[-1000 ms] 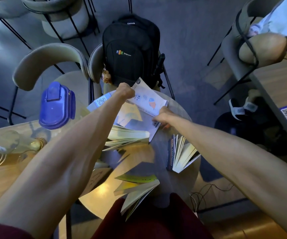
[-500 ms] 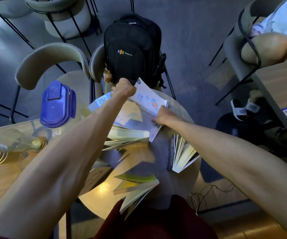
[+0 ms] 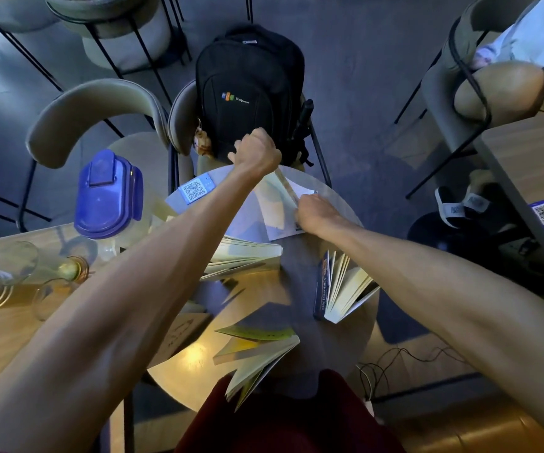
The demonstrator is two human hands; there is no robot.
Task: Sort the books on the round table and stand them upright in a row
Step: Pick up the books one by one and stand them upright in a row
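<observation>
At the far edge of the round table [image 3: 182,377], a thin white book [image 3: 278,207] stands tilted, almost edge-on to me. My left hand [image 3: 257,152] grips its top corner. My right hand [image 3: 316,214] holds its lower edge near the table top. Three other books stand on the table with their pages fanned open: a pale one [image 3: 247,253] under my left forearm, a dark blue one [image 3: 339,286] on the right, and a yellow-green one [image 3: 257,348] nearest me.
A black backpack [image 3: 247,93] sits on a chair just beyond the table. A blue-lidded jar [image 3: 107,194] and glasses [image 3: 2,259] stand on the adjoining table at left. A QR sticker [image 3: 195,189] lies on the round table. A person's knee [image 3: 509,86] shows at upper right.
The white book has swung from cover-up to nearly edge-on and steeper. My left hand moved right and up with it. My right hand shifted up along its lower edge.
</observation>
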